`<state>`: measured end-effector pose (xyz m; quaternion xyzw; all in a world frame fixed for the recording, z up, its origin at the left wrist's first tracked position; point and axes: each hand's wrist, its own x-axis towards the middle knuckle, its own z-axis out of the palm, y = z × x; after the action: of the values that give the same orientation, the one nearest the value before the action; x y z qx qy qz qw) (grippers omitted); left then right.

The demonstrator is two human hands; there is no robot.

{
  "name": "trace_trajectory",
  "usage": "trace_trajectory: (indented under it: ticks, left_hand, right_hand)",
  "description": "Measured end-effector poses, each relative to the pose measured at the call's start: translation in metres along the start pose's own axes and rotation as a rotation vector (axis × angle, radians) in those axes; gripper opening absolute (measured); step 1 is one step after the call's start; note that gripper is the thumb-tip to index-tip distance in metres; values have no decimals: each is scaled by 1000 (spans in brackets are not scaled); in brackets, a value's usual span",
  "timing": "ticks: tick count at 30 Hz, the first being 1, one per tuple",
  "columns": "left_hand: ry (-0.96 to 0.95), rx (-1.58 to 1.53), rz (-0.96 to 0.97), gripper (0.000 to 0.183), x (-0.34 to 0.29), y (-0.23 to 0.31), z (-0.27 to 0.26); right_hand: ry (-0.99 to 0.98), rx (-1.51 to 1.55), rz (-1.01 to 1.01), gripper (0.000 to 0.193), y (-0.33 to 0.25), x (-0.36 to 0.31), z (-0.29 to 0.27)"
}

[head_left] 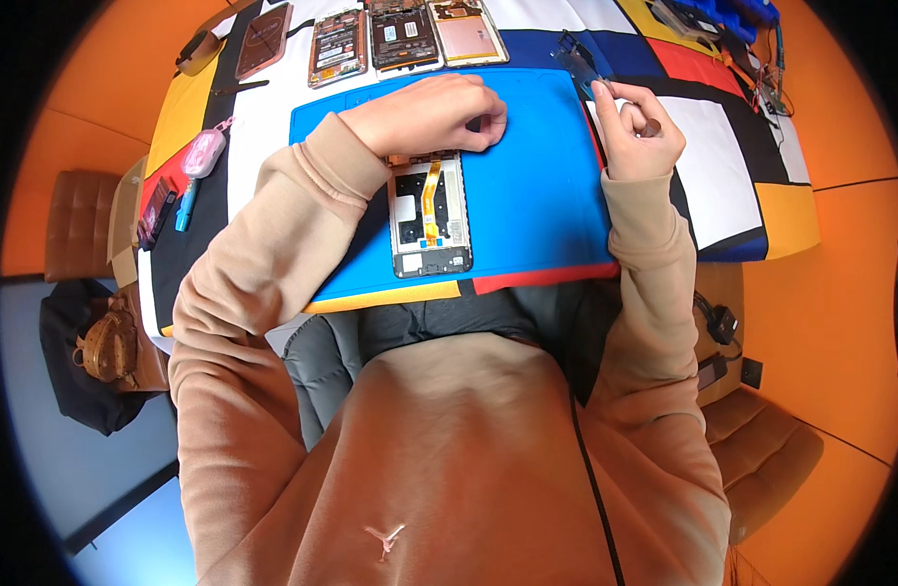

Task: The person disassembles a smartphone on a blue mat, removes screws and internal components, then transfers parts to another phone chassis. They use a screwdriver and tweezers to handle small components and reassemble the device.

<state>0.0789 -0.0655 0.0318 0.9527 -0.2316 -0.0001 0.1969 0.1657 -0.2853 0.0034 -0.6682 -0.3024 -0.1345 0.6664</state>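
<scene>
An opened phone lies on a blue mat, its inner frame bare and a yellow ribbon cable running along it. Over the phone's far end, my left hand is closed with fingers curled; what it holds, if anything, is hidden. My right hand is raised at the mat's right edge, thumb and forefinger pinched together. Just beyond those fingertips is a clear bluish film with a dark part. Whether the fingers grip the film or something smaller, I cannot tell.
Several phones with their insides showing, one a dark-framed phone, line the far side. A reddish phone and a tape roll sit far left. Nearer left are a pink case and blue tube. Wires lie far right.
</scene>
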Motion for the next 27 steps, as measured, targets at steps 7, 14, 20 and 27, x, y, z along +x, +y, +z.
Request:
trace_trajectory:
  ticks: [7,14,20,27]
  left_hand:
    - [-30,79,40,16,4,-1,-1]
    - [21,314,55,14,2,6,4]
    - [-13,183,39,16,-4,4,3]
    - [81,31,49,16,9,-20,-1]
  right_hand:
    - [-9,-4,-41,7,-1,0,0]
    - [-14,-34,-68,6,-3,0,-1]
    - [-8,-43,-69,6,-3,0,-1]
    - [-12,-20,-43,6,-4,-1,-2]
